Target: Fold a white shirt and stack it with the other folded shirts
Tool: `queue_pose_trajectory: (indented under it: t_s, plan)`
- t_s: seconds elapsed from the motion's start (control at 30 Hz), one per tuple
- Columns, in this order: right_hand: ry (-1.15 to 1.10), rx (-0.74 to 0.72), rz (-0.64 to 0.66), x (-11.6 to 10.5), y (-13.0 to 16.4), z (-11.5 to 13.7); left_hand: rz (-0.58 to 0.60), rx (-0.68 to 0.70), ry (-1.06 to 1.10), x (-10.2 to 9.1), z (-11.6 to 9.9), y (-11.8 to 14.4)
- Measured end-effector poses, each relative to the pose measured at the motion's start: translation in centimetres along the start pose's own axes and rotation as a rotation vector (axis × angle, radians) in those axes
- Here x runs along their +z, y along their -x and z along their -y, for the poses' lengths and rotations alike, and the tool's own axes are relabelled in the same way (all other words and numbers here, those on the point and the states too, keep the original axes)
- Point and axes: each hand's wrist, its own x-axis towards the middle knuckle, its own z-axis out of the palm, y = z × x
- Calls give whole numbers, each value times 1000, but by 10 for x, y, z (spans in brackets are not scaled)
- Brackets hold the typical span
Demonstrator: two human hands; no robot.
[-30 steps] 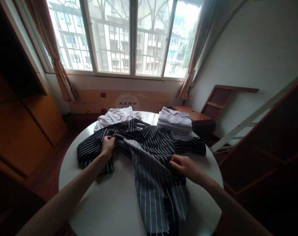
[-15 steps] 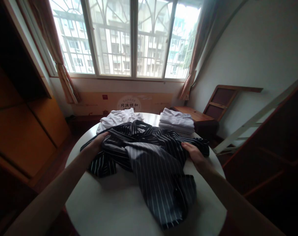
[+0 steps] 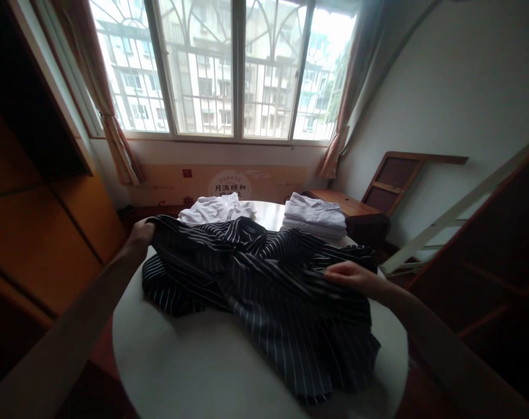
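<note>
A black shirt with thin white stripes (image 3: 264,302) lies rumpled across the round white table (image 3: 172,366). My left hand (image 3: 142,234) is closed on the shirt's far left part, lifting that cloth off the tabletop. On the right side, my right hand (image 3: 347,274) has its fingers curled together on the striped cloth and pinches it. The fingertips of both hands are partly hidden. One part of the shirt hangs toward me, reaching the lower right of the table.
Behind the shirt, a crumpled white garment (image 3: 216,208) lies at the table's back left. A stack of folded white clothes (image 3: 314,214) sits at the back right. Beyond stand a wooden bench (image 3: 343,202) and a pale ladder-like frame (image 3: 447,215); an orange cabinet (image 3: 50,233) is on the left.
My left hand has moved outward to the left, pulling the shirt's edge up. My right hand has closed on the cloth and shifted slightly right. The shirt is spread wider.
</note>
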Motion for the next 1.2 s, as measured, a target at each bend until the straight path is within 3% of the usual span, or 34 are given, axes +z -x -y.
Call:
queue_pose_trajectory:
  t_s: [0.07,0.1,0.2,0.3,0.43,0.53,0.6,0.7,0.83,0.97,1.07,1.2]
  plan:
    - [160,-11,269,13,-1,12,192,4,39,16,-12,17]
    - [210,-45,282,20,-4,18,281,20,28,25,-18,27]
    - [307,-232,2,37,-29,34,479,159,-101,48,-31,61]
    - [287,-313,-49,57,-72,41,550,277,-239,62,-32,90]
    - [447,-347,-39,94,-132,39,623,297,-341,70,-20,116]
    - [587,-328,47,118,-161,38,662,302,-365,73,-7,126]
    - [597,-308,95,122,-170,39,658,327,-402,73,2,128]
    - [578,-290,-2,103,-176,44,634,359,-474,70,13,127]
    - [651,-153,-420,45,-173,50,514,328,-557,63,23,122]
    - [700,-14,-752,-11,-161,53,393,331,-861,57,27,115]
    - [640,-40,-916,-39,-150,54,303,351,-1002,53,30,106]
    - [437,-128,-1037,-64,-139,58,115,323,-990,39,31,87]
